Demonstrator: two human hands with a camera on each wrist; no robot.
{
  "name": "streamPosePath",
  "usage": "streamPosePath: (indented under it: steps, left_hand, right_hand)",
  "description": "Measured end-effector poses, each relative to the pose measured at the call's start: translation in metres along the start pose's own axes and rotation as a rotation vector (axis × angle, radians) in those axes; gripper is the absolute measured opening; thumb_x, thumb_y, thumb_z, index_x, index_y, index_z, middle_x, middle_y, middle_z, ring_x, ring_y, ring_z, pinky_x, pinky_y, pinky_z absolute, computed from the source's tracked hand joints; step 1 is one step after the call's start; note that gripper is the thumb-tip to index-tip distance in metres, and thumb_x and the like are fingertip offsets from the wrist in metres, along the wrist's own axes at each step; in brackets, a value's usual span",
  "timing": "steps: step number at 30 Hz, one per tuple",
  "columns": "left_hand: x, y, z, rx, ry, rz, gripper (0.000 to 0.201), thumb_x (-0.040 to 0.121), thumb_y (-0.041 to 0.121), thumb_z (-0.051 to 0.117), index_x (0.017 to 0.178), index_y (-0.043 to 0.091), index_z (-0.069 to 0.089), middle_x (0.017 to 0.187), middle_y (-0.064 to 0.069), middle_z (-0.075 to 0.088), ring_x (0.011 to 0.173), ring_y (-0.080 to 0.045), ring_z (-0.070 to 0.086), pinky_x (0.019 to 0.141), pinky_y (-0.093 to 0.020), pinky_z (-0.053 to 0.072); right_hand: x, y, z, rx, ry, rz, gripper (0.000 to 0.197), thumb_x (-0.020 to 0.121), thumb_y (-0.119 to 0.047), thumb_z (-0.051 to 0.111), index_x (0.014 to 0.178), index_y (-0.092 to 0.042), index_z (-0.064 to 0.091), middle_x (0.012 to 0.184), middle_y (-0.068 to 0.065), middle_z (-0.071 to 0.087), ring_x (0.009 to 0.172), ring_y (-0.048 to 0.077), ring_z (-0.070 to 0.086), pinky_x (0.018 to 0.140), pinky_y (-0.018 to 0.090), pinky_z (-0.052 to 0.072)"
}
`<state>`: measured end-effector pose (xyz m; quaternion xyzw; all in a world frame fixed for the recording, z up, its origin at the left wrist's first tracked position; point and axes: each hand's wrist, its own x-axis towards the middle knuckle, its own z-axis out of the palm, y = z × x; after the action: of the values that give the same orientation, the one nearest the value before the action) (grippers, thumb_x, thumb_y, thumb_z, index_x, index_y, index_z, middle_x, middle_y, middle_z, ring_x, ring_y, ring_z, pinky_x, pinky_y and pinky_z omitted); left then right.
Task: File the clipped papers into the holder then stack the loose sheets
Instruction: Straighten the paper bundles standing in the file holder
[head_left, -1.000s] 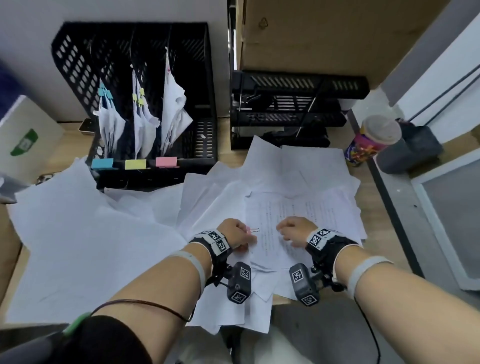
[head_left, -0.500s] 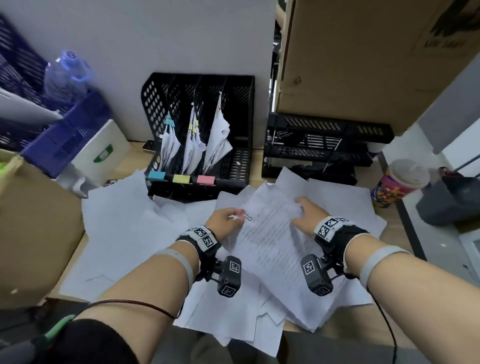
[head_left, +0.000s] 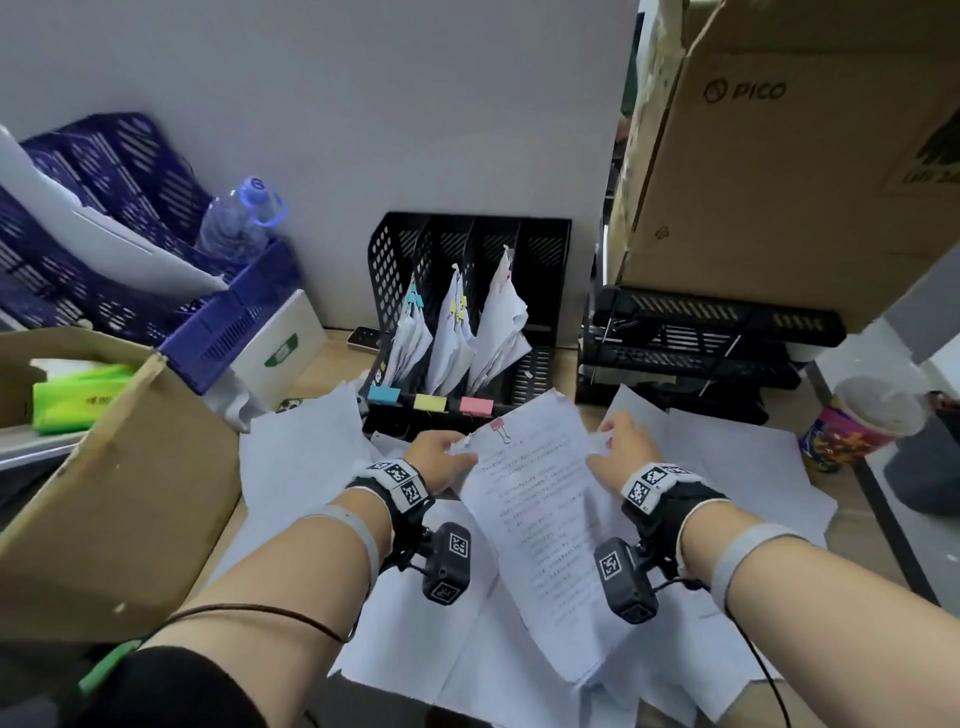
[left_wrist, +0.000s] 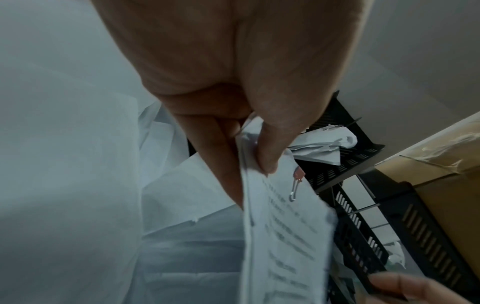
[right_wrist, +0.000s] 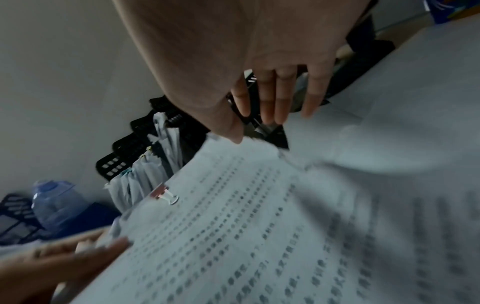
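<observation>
A printed bundle of clipped papers with a pink binder clip at its top is held tilted above the desk, its top edge just in front of the black mesh holder. My left hand pinches the bundle's top left corner, thumb on the printed face. My right hand is at the bundle's right edge, fingers straight, thumb touching the paper. Three holder slots, tagged blue, yellow and pink, hold clipped papers. Loose sheets cover the desk.
A brown cardboard box stands at the left, with blue baskets and a water bottle behind it. Right of the holder is a black tray stack under a large carton. A lidded cup stands far right.
The clipped bundle has come up off the desk and moved forward toward the holder. My right hand shifted from the page's face to its right edge. The head view tilted upward.
</observation>
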<state>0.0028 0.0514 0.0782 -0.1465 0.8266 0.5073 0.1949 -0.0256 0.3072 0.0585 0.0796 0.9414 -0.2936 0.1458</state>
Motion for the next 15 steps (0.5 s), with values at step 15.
streamPosePath:
  steps: [15]
  left_hand:
    - [0.053,0.078,-0.019,-0.172,-0.192,0.210,0.044,0.091,0.057,0.056,0.108,0.017,0.066,0.094,0.007,0.064,0.089,-0.012,0.066,0.075,-0.040,0.060]
  right_hand:
    - [-0.029,-0.112,0.001,-0.152,-0.026,0.025,0.032,0.088,-0.011,0.041,0.118,-0.012,0.051,0.099,0.015,0.066,0.085,0.036,0.069,0.076,0.042,0.059]
